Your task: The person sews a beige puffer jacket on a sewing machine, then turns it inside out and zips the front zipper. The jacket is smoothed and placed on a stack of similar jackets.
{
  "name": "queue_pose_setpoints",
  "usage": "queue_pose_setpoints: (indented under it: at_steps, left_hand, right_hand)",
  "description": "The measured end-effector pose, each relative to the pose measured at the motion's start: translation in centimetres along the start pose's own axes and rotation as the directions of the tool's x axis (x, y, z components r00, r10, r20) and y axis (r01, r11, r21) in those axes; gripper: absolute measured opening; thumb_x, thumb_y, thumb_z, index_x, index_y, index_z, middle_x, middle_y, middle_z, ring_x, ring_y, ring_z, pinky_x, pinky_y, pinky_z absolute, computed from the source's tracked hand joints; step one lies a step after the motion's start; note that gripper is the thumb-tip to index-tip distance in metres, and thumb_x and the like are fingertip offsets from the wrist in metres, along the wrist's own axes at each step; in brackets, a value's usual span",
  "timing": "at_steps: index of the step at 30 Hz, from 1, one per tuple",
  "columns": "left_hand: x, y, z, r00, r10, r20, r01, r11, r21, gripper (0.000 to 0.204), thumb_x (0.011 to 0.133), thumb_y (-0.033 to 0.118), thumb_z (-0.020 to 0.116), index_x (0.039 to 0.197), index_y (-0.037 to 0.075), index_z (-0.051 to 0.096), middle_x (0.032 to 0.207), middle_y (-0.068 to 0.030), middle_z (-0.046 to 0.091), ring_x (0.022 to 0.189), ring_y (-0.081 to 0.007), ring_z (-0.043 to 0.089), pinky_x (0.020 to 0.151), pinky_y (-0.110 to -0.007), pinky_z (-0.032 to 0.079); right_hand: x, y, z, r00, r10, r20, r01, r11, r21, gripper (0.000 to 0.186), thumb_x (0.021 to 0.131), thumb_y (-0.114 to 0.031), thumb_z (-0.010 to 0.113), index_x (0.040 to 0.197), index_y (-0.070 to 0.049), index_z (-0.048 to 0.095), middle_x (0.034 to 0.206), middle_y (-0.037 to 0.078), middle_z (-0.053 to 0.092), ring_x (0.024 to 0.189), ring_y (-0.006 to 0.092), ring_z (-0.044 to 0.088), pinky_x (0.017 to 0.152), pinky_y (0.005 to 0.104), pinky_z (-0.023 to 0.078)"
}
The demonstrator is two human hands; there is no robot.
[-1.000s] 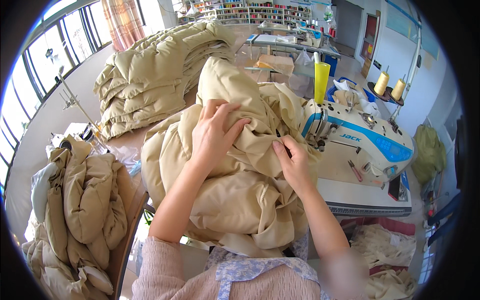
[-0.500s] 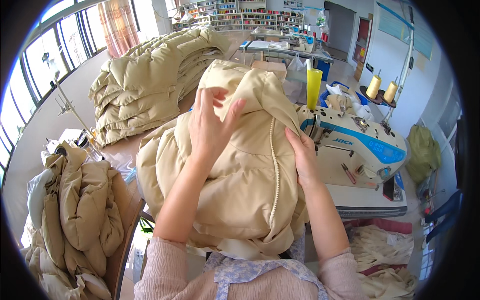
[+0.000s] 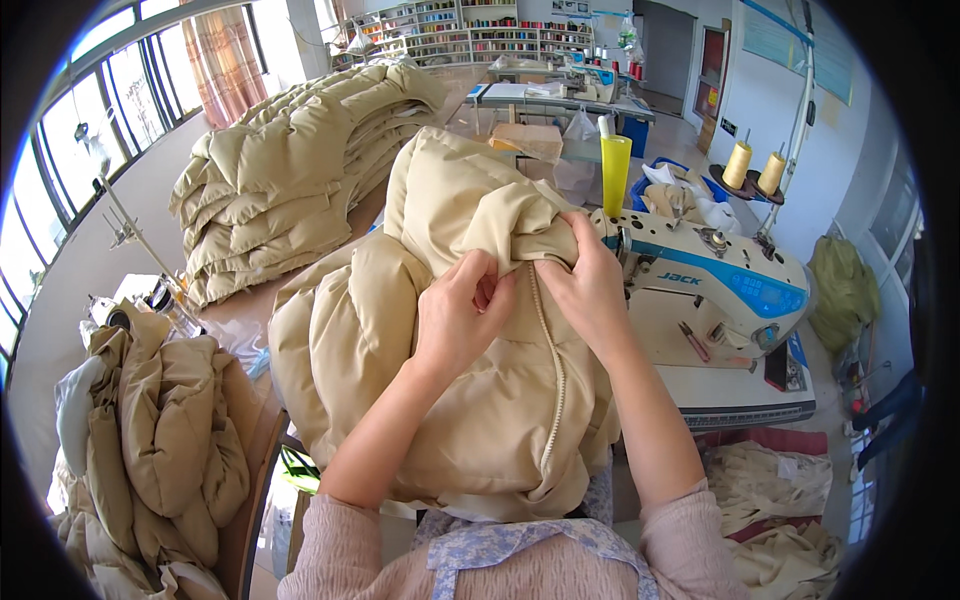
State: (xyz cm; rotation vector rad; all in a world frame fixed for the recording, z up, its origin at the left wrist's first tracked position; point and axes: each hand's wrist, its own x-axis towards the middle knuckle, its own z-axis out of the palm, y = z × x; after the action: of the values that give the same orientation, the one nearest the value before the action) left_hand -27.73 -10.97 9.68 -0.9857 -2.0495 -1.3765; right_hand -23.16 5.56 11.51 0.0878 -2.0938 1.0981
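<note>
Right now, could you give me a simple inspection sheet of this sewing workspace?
Surface: flat brown tabletop, partly covered.
Job's things: beige quilted fabric garment with a pale toothed zip, bunched near the top.
Clutter: red-handled metal snips by a white-and-blue sewing machine; loose heap of beige quilted clothing at left.
Grip: right hand clasps the garment; left hand touches it, its hold unclear.
Cables: nothing clearly seen.
Surroundings: coloured thread spools in rows; orange-brown patterned curtain.
</note>
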Motion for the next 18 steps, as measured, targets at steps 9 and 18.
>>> queue_pose_setpoints:
  at_steps: [9,18]
  left_hand:
    - [0.6,-0.9,0.1,0.989,-0.140,-0.049,0.117,0.940,-0.320,0.016,0.097,0.012,0.064,0.089,0.002,0.056,0.071,0.0002,0.051,0.064,-0.0066,0.045,0.059,-0.025,0.041]
    - [-0.3,1.6,-1.1,0.965,-0.120,-0.231,0.100,0.990,-0.098,0.023,0.087,0.015,0.079,0.086,0.005,0.057,0.070,-0.0026,0.057,0.059,-0.0121,0.052,0.055,-0.028,0.045]
  right_hand:
    - [-2.3,0.4,-0.6,0.829,0.167,0.533,-0.517,0.592,0.618,0.031,0.097,-0.019,0.067,0.121,0.002,0.067,0.107,0.003,0.070,0.096,0.0072,0.061,0.088,0.0247,0.048]
    - [-3.2,0.0,1.0,0.889,0.218,0.403,-0.458,0.416,0.786,0.032,0.104,-0.027,0.058,0.124,-0.003,0.064,0.116,0.001,0.067,0.107,0.0062,0.059,0.095,0.0238,0.046]
